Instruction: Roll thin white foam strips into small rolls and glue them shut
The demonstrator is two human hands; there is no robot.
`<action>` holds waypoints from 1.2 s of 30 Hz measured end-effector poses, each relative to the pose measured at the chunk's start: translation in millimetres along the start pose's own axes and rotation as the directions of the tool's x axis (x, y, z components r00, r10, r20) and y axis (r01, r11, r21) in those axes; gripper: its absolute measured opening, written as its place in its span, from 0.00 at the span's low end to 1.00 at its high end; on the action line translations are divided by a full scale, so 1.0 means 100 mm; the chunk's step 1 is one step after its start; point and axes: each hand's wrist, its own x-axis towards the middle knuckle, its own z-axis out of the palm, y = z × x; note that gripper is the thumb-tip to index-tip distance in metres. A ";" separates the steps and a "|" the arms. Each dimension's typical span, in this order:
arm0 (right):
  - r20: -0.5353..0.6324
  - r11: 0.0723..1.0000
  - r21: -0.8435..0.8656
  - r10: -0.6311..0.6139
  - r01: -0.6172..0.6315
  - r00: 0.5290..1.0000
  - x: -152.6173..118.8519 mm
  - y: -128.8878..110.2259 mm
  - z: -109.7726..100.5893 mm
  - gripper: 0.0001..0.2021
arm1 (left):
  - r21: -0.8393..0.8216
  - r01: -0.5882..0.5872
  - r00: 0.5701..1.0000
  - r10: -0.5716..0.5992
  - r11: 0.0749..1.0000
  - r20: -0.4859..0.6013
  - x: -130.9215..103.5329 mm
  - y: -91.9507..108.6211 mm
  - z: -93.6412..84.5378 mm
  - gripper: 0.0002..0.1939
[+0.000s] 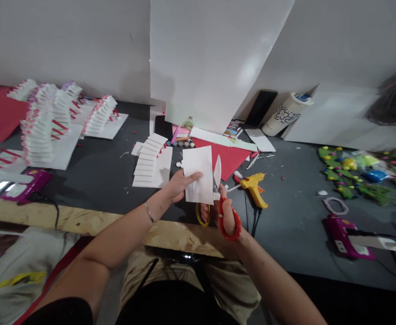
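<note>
My left hand [181, 184] is closed on a white sheet of card [198, 167], thumb on top and fingers underneath. Scissors [230, 221] with one red and one yellow handle loop are in my right hand [229, 212], whose thumb is through the red loop. The blades [217, 171] are apart at the card's right edge, and the lower blade is mostly hidden. Left of the card lies a small model staircase of overlapping white strips [145, 164] on a white base. Right of the scissors lies a yellow glue gun [255, 187] with its cord running toward the table's front.
Several finished-looking white stair models [39, 135] stand at the left. Red card [225, 155] lies behind my hands. A phone [260, 108] and a white tumbler [287, 113] lean at the back. Purple power strips [347, 239] and green decorations [340, 174] are on the right.
</note>
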 end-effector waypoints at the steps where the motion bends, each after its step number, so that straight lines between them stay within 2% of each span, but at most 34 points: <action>1: -0.006 1.000 0.011 0.007 -0.007 1.000 0.00 -0.01 0.01 0.50 | -0.001 0.003 1.000 -0.003 1.000 -0.003 0.00 0.00 0.00 0.23; 5: -0.036 0.999 0.045 0.027 -0.026 0.999 0.00 -0.05 0.04 0.48 | -0.005 0.012 1.000 -0.012 1.000 -0.005 0.00 0.00 0.01 0.24; 11: -0.071 1.000 0.008 0.023 -0.023 0.997 0.00 -0.09 0.06 0.33 | -0.008 0.009 1.000 -0.009 1.000 -0.014 -0.01 0.01 0.02 0.27; 13: -0.087 1.000 -0.011 0.009 -0.010 0.996 0.00 -0.10 0.07 0.30 | -0.007 0.004 1.000 -0.004 1.000 -0.020 -0.01 0.01 0.02 0.27; 19: -0.076 0.996 -0.085 -0.016 0.009 0.997 0.00 -0.08 0.04 0.36 | 0.011 0.013 0.999 -0.013 1.000 -0.032 0.01 -0.02 -0.01 0.25; 26: -0.045 0.975 -0.216 -0.058 0.047 0.997 0.00 -0.02 -0.09 0.49 | 0.088 0.051 0.997 -0.056 0.995 0.052 -0.01 -0.02 -0.02 0.24; 32: -0.035 0.987 -0.156 -0.051 0.045 0.998 0.02 -0.04 -0.10 0.49 | 0.112 0.079 0.993 -0.089 0.991 0.081 -0.01 -0.03 -0.03 0.23; 36: -0.113 0.994 -0.110 -0.032 0.020 0.993 0.02 -0.12 0.02 0.48 | 0.109 0.072 0.993 -0.081 0.991 0.083 -0.01 -0.03 -0.02 0.25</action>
